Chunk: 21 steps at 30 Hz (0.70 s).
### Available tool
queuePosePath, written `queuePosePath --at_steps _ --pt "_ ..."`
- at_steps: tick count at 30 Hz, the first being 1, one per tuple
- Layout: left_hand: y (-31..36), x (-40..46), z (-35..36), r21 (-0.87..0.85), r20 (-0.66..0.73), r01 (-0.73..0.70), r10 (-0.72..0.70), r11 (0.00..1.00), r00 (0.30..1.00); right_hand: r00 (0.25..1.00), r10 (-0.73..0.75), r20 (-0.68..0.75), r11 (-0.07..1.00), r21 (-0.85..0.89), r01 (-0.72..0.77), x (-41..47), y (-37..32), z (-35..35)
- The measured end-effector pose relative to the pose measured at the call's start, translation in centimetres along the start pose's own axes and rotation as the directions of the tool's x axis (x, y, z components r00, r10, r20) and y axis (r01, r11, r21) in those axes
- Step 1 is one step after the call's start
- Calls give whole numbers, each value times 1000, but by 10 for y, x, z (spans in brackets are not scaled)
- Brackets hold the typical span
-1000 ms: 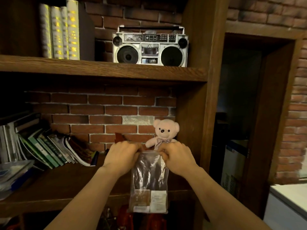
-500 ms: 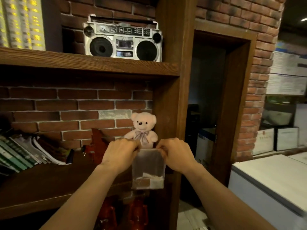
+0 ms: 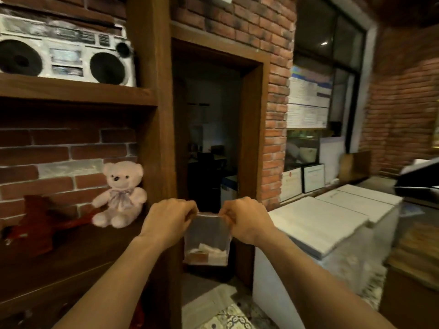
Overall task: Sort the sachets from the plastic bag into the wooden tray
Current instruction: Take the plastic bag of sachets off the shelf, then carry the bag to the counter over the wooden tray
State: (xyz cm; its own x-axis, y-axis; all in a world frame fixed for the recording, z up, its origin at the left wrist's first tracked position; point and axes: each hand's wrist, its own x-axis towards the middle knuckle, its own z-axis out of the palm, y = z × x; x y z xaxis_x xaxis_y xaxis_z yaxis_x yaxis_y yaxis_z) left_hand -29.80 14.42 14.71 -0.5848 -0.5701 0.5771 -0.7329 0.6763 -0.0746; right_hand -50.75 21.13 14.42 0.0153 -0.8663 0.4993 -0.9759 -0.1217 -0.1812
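A small clear plastic bag (image 3: 206,233) hangs in front of me, held by its top edge. My left hand (image 3: 168,222) pinches the bag's top left corner and my right hand (image 3: 244,219) pinches the top right corner. Brown and white sachets (image 3: 206,254) lie at the bottom of the bag. No wooden tray can be made out in this blurred view.
A wooden shelf (image 3: 71,252) on the left carries a pink teddy bear (image 3: 121,193) and a red object (image 3: 40,224); a boombox (image 3: 64,58) sits above. A dark doorway (image 3: 209,150) is ahead. White chest freezers (image 3: 327,224) stand at the right.
The view has swung right, away from the bookshelf toward the doorway and freezers. Both hands keep their hold on the bag's top, which moved along with them.
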Motion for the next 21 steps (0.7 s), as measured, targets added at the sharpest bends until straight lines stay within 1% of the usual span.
queuePosePath --at_steps 4,7,12,13,16,19,21 --pt "80 35 12 -67 -9 -62 61 996 998 993 115 1 992 -46 -115 -39 64 -43" --pt "143 60 24 -101 -38 -111 108 989 993 980 195 -49 975 -102 -199 -76 109 -73" --pt "252 91 50 -188 -48 -220 215 957 976 924 375 -75 898 -215 -383 -149 172 -129" --pt "277 97 54 -216 -52 -258 253 942 966 903 421 -82 872 -238 -428 -168 183 -143" --pt "335 107 58 -291 -69 -365 361 884 930 860 496 -122 813 -283 -509 -215 204 -174" --pt "393 109 54 -364 -100 -463 460 808 882 805 559 -200 738 -322 -593 -264 221 -203" --pt "421 107 50 -375 -125 -505 497 778 858 784 575 -232 712 -329 -620 -288 228 -215"
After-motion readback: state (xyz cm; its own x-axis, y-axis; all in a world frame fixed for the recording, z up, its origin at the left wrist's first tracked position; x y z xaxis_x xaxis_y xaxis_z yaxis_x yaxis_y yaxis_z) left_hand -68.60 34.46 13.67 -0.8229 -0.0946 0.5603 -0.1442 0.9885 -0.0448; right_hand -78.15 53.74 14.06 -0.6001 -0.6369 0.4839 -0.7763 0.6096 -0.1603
